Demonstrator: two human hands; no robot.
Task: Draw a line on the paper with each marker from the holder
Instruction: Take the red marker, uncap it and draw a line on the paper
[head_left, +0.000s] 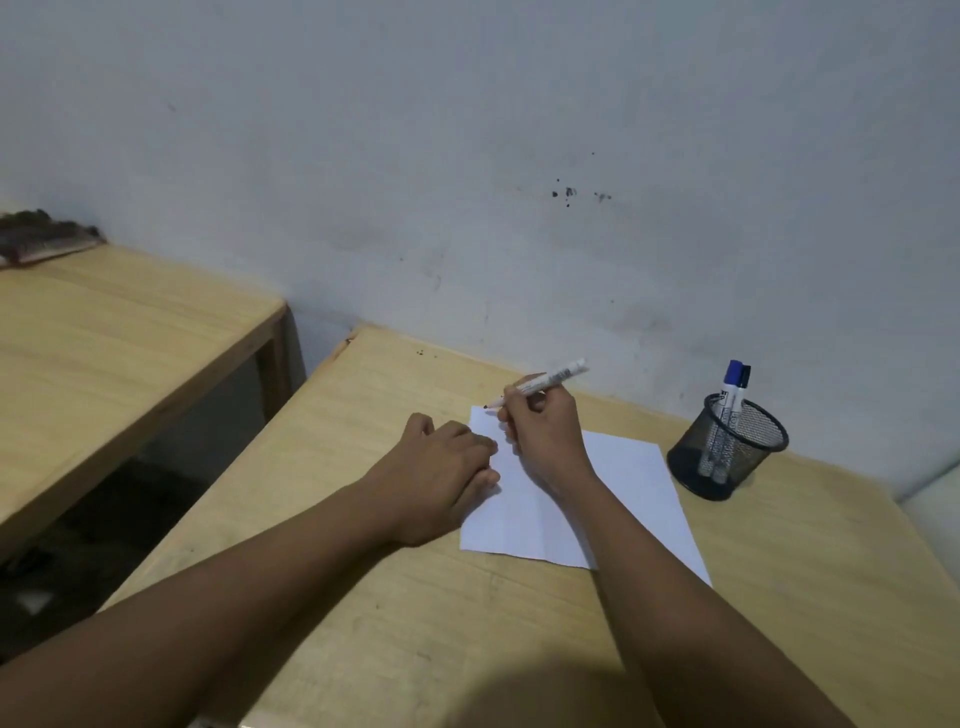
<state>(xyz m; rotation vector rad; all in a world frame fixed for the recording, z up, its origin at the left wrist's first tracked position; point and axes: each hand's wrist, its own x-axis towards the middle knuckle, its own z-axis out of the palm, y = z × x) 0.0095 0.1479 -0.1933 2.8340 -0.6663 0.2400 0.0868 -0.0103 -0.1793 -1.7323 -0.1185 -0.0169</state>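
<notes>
A white sheet of paper lies on the wooden table. My right hand grips an uncapped white marker, its dark tip touching or just above the paper's far left corner. My left hand rests on the paper's left edge with its fingers curled; whether it holds a cap I cannot tell. A black mesh holder stands to the right of the paper near the wall. Two capped markers stand in it, one blue and one black. No line is visible on the paper.
The wall runs along the table's far edge. A second wooden table stands to the left across a dark gap, with a dark object at its far end.
</notes>
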